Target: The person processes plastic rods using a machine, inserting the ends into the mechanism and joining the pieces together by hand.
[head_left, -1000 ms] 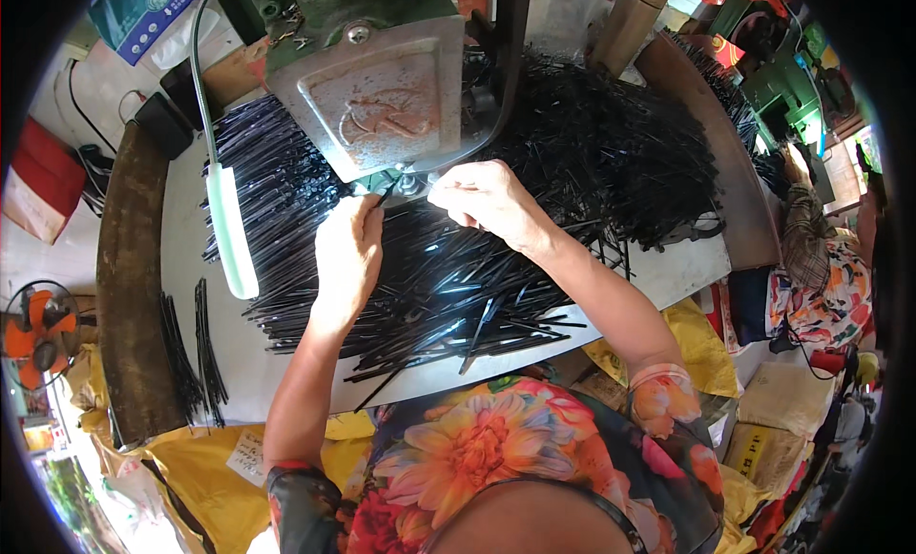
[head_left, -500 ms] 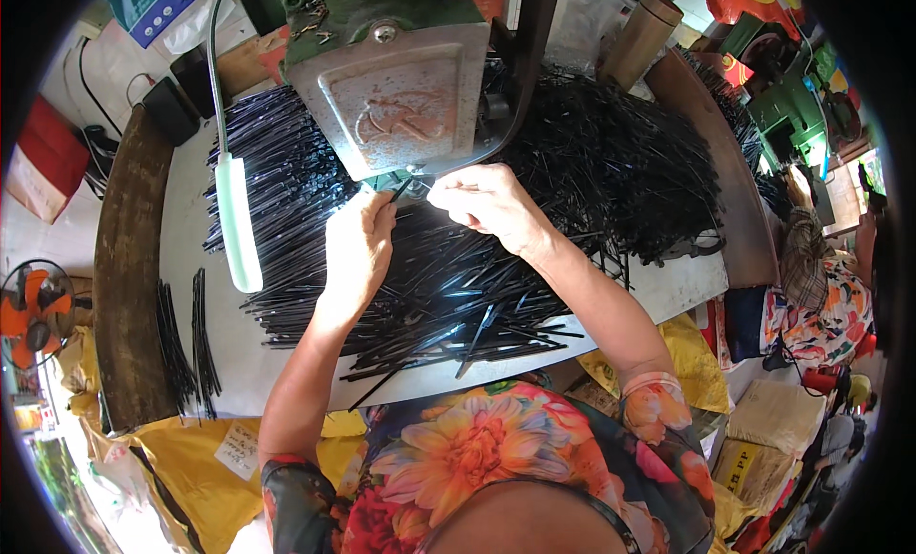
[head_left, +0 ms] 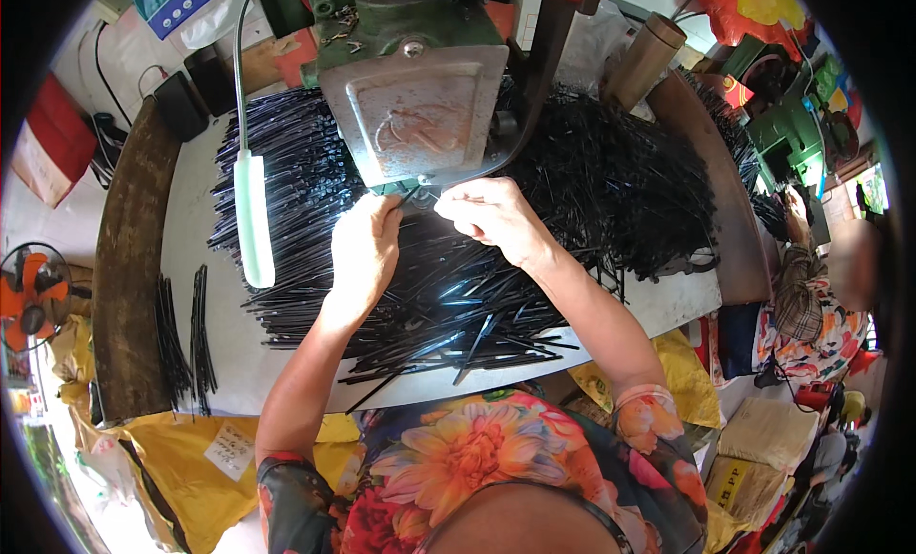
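Note:
My left hand (head_left: 365, 249) is closed, with a thin black strip (head_left: 410, 194) pinched between thumb and forefinger. The strip's far end points up at the lower edge of a green machine (head_left: 420, 105) with a worn metal front cover. My right hand (head_left: 498, 218) is closed too, its fingertips pressed together just right of the strip, close under the machine. What those fingers hold, if anything, is too small to make out. Loose black strips (head_left: 448, 315) lie in a thick layer beneath both hands.
A lit lamp (head_left: 254, 220) on a bent neck hangs left of the machine. Curved wooden side boards (head_left: 138, 268) edge the pale table (head_left: 658, 301). A brown cylinder (head_left: 646, 53) stands at the back right. Another person (head_left: 811, 306) sits far right; an orange fan (head_left: 36, 296) is far left.
The view has shifted a little, so the machine and lamp appear farther right. Both hands stay at the machine's lower edge, their grip much the same.

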Demonstrator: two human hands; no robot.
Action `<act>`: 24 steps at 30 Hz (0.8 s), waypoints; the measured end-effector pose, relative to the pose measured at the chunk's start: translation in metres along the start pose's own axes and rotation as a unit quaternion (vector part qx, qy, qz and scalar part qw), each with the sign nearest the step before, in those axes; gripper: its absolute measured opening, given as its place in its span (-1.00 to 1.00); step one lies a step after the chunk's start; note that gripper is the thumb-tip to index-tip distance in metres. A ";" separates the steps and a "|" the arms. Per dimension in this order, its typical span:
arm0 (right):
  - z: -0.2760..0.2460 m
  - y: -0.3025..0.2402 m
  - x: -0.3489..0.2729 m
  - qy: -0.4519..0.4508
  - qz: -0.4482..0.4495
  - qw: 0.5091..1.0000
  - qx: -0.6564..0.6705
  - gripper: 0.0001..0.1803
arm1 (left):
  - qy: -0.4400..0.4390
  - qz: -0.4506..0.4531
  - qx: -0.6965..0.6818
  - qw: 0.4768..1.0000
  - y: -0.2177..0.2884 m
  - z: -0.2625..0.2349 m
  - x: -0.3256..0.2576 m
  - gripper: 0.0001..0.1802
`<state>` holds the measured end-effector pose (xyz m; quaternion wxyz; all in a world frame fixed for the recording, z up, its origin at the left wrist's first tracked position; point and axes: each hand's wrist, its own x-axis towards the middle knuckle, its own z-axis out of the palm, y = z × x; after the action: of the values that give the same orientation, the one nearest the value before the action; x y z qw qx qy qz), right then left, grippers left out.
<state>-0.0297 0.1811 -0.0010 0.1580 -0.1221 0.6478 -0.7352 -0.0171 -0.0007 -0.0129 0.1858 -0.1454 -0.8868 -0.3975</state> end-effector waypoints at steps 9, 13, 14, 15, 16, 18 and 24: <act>0.003 -0.003 0.003 0.009 0.022 1.000 0.002 -0.82 | 0.012 -0.001 0.013 1.000 0.000 0.001 -0.001 -0.85; 0.004 -0.003 0.003 0.015 0.034 0.999 -0.010 -0.82 | 0.015 0.014 0.036 0.999 0.003 0.003 -0.001 -0.85; 0.003 -0.002 0.003 0.014 0.027 1.000 -0.005 -0.82 | 0.017 0.020 0.038 0.999 0.003 0.004 -0.001 -0.86; 0.003 -0.001 0.003 0.013 0.020 1.000 0.000 -0.81 | 0.019 0.025 0.041 0.999 0.003 0.004 -0.001 -0.86; 0.003 -0.001 0.003 0.013 0.021 1.000 0.000 -0.81 | 0.018 0.024 0.041 0.999 0.003 0.004 -0.001 -0.86; 0.003 -0.002 0.003 0.010 0.023 1.000 0.004 -0.80 | 0.008 0.030 0.081 0.996 0.001 0.005 -0.001 -0.86; 0.007 -0.002 0.005 0.010 0.057 0.998 -0.014 -0.80 | -0.015 -0.006 0.142 0.990 0.024 0.001 -0.009 -0.82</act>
<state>-0.0317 0.1728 0.0023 0.1917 -0.0800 0.6657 -0.7167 0.0007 0.0151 -0.0020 0.1887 -0.1179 -0.9379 -0.2660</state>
